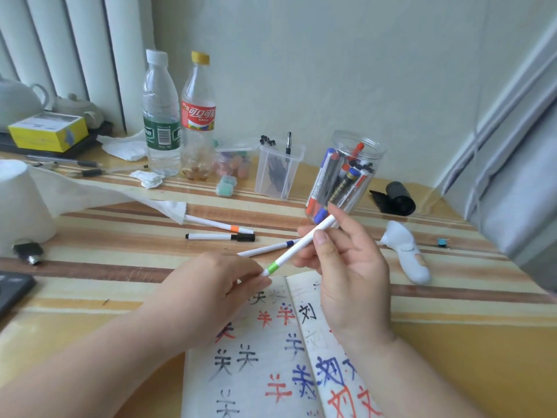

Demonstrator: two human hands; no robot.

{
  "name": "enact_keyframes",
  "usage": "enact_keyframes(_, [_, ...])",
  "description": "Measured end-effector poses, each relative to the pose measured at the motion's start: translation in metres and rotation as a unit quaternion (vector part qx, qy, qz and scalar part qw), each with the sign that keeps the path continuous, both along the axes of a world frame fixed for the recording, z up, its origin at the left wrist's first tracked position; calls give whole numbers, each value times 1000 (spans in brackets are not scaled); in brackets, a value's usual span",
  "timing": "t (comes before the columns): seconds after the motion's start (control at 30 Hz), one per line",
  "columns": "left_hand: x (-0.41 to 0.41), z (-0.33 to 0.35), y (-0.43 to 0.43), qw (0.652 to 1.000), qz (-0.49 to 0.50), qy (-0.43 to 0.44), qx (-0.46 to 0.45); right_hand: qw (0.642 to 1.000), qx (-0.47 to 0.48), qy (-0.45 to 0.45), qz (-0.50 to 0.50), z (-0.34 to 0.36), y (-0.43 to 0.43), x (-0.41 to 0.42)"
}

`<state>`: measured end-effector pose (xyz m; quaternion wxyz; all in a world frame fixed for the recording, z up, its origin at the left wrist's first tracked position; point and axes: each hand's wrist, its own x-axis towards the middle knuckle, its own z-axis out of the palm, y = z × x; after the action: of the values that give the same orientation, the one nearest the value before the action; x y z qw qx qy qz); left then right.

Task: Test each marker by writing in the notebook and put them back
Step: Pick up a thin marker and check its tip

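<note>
Above the open, scribbled-on paper notebook (256, 366) at the near edge of the striped table (452, 342), a slim white green-banded marker (298, 245) is gripped by the right hand (352, 282), its tip pinched by the left hand (208, 288). Uncapping seems in hand; a straight pull is needed.

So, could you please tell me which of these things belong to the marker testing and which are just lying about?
Job: green-banded marker, held in left hand and right hand; notebook; marker jar; orange-banded marker; black-capped marker; blue-banded marker.
Lying about: water bottle, cola bottle, tissue roll, yellow box, black roll.
</note>
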<state>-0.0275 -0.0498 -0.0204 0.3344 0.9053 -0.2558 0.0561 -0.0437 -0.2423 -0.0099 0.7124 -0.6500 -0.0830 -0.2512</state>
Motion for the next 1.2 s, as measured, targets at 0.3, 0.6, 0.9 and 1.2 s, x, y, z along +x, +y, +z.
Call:
enact_keyframes(0.3, [-2, 1, -1, 998, -4, 52, 29, 973, -136, -120, -143, 85, -34, 41])
enact_keyframes(0.6, [-2, 1, 0, 998, -16, 50, 22, 895, -288, -90, -329, 132, -89, 152])
enact_keyframes(0.9, [0, -2, 0, 998, -17, 60, 7, 814, -491, 147, -274, 97, -87, 150])
enact_keyframes(1.2, [-1, 1, 1, 997, -25, 61, 45, 759, -650, 35, -12, 49, -6, 98])
